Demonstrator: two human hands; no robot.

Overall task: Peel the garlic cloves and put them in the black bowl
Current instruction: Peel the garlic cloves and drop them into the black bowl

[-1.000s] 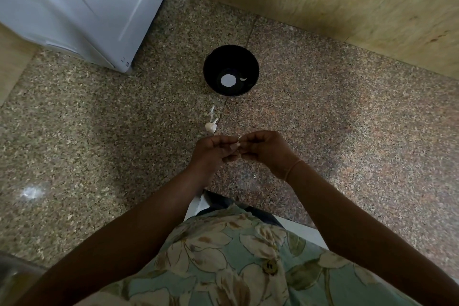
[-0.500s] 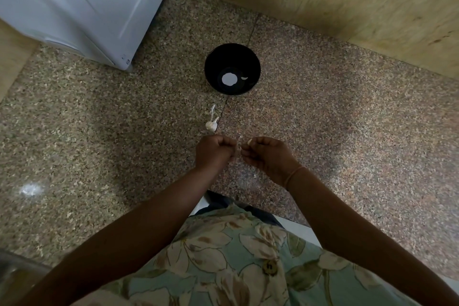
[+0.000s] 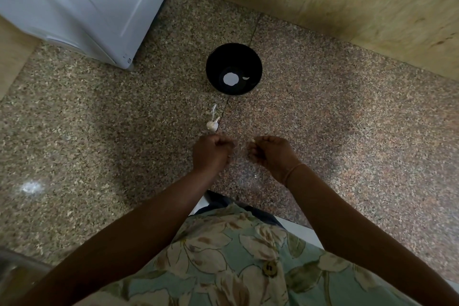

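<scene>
The hands have pulled apart. Fingers of the right hand [image 3: 272, 154] pinch a small pale bit of garlic [image 3: 252, 141]. Fingers of the left hand [image 3: 210, 154] are curled; I cannot tell what they hold. A lumpy white garlic piece [image 3: 212, 125] lies just past them on the speckled stone bench [image 3: 99, 131]. The round black bowl [image 3: 214, 64] sits nearer the back edge.

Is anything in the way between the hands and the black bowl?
Only a garlic piece and a strip of peel lie on the floor between the left hand and the bowl. Both are low; nothing blocks the right hand.

Pale-green floral buttoned shirt [image 3: 223, 268], thin bracelet [image 3: 293, 169] on right wrist.
</scene>
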